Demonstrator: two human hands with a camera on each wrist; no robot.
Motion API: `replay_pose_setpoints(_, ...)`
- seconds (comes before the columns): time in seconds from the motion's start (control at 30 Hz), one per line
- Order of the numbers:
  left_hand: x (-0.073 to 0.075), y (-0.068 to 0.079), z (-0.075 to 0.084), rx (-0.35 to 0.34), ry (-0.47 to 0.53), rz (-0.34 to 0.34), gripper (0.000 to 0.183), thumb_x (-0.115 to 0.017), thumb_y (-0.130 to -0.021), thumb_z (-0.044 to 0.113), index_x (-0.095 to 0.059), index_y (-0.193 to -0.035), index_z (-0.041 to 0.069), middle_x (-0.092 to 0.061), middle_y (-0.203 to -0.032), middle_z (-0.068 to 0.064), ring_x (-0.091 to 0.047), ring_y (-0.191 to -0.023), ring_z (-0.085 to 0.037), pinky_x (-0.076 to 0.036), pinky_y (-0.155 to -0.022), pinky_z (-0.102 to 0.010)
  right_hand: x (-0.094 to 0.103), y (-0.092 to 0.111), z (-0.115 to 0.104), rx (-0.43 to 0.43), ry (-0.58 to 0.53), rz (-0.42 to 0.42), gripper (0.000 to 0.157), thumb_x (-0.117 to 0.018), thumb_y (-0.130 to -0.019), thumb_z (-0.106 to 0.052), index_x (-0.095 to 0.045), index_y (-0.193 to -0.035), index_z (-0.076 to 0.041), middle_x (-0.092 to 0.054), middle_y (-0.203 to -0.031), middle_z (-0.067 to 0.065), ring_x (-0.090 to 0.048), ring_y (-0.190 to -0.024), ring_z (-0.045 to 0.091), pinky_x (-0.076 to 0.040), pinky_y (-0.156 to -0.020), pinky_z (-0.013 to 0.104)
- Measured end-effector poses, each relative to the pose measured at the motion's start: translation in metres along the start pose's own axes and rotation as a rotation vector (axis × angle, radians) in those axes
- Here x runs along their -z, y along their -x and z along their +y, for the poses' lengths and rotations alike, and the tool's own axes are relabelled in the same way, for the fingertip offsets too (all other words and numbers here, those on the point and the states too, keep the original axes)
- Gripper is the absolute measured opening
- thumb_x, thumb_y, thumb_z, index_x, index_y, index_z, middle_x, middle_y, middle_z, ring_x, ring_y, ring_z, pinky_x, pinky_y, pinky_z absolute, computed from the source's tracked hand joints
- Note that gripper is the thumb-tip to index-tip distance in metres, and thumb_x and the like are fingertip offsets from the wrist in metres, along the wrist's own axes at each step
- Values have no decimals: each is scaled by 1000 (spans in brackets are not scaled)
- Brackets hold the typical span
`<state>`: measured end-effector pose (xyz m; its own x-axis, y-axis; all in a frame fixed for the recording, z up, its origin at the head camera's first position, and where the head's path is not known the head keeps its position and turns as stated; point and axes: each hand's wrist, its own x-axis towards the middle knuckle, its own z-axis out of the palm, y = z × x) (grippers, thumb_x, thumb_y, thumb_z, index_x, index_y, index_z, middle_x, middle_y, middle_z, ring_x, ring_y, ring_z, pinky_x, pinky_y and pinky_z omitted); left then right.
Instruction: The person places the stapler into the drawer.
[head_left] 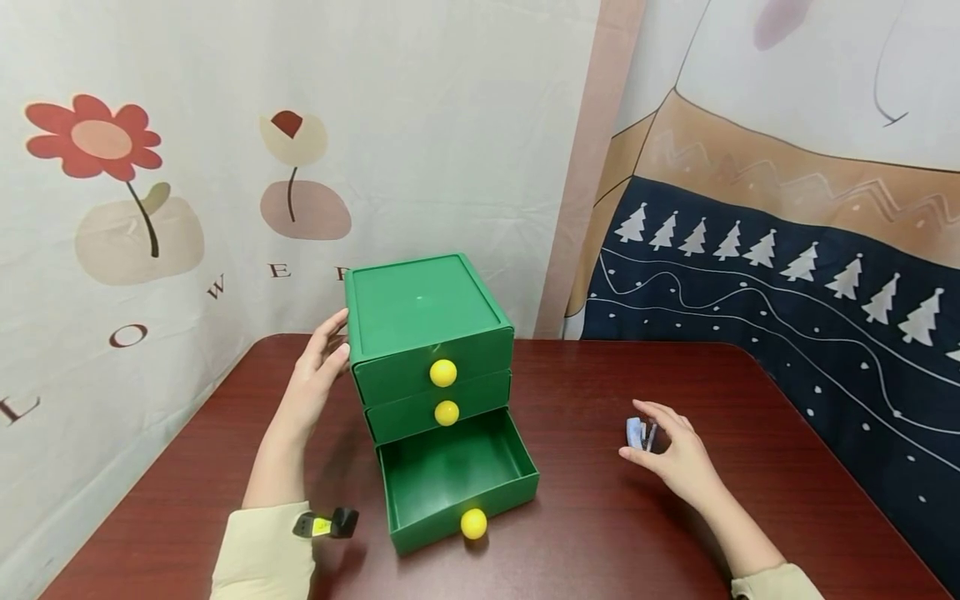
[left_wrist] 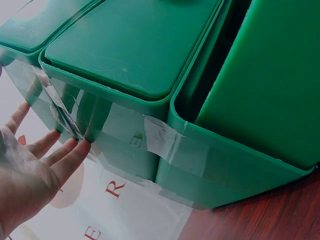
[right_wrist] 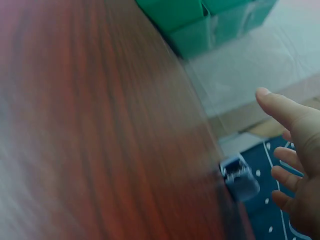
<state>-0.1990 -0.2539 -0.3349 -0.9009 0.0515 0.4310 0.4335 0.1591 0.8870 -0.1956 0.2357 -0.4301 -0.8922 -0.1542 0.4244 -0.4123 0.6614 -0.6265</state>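
A green three-drawer box (head_left: pixel 431 304) with yellow ball knobs stands on the table, its bottom drawer (head_left: pixel 461 467) pulled out. My left hand (head_left: pixel 318 371) is at the left side of the box; in the left wrist view its extended fingers (left_wrist: pixel 70 155) meet the taped side wall. To the right, a small light-blue stapler (head_left: pixel 637 433) sits on the tabletop. Around it reaches my right hand (head_left: pixel 678 454), thumb and fingers spread apart on either side. In the right wrist view a gap shows between the hand (right_wrist: pixel 295 155) and the stapler (right_wrist: pixel 240 177).
The dark red wooden table (head_left: pixel 585 517) spreads under everything. Behind it hang a pale curtain (head_left: pixel 465 125) with flower prints and a navy one (head_left: pixel 712 283) with white trees. A black strap device (head_left: pixel 326 523) sits on the left sleeve.
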Motion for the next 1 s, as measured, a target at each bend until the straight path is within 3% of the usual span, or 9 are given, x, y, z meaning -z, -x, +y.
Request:
replay_pose_setpoints(0.13,0,0,-1,0,-2,0,50,-40,-103,20,-28,-152,15,-31,-148,-6,-37,-125,-13,-37,-89,-22,5,0,11,-58,-13,-65,75,-84,-74,-24,-49,-137,-2,-46,-136,22,-40,-116,36,-40,-87,58)
replay_pose_setpoints(0.27,0,0,-1,5,-11,-2,51,-40,-103,21,-27,-152,16,-31,-148,-6,-37,-125,-13,-36,-89,-23,8,0,18,-85,-18,-109,78,-83,-75,-25,-46,-138,1,-44,-137,26,-38,-118,42,-37,-89,62)
replay_pose_setpoints(0.47,0,0,-1,15,-19,-3,51,-40,-104,22,-27,-152,17,-29,-150,-6,-35,-127,-14,-36,-90,-24,8,-1,25,-78,6,-120,78,-84,-74,-23,-46,-137,6,-48,-131,29,-43,-111,42,-39,-85,56)
replay_pose_setpoints(0.7,0,0,1,23,-25,-1,51,-40,-104,23,-26,-153,18,-28,-151,-7,-34,-129,-16,-35,-91,-25,4,-2,33,-90,53,-128,74,-84,-74,-20,-50,-134,5,-58,-119,24,-48,-102,35,-41,-80,49)
replay_pose_setpoints(1.0,-1,0,0,19,-11,1,51,-41,-104,22,-27,-152,18,-29,-150,-6,-34,-128,-15,-35,-91,-24,4,-1,32,-114,78,-92,63,-83,-75,-22,-58,-128,1,-60,-115,19,-52,-99,31,-43,-78,46)
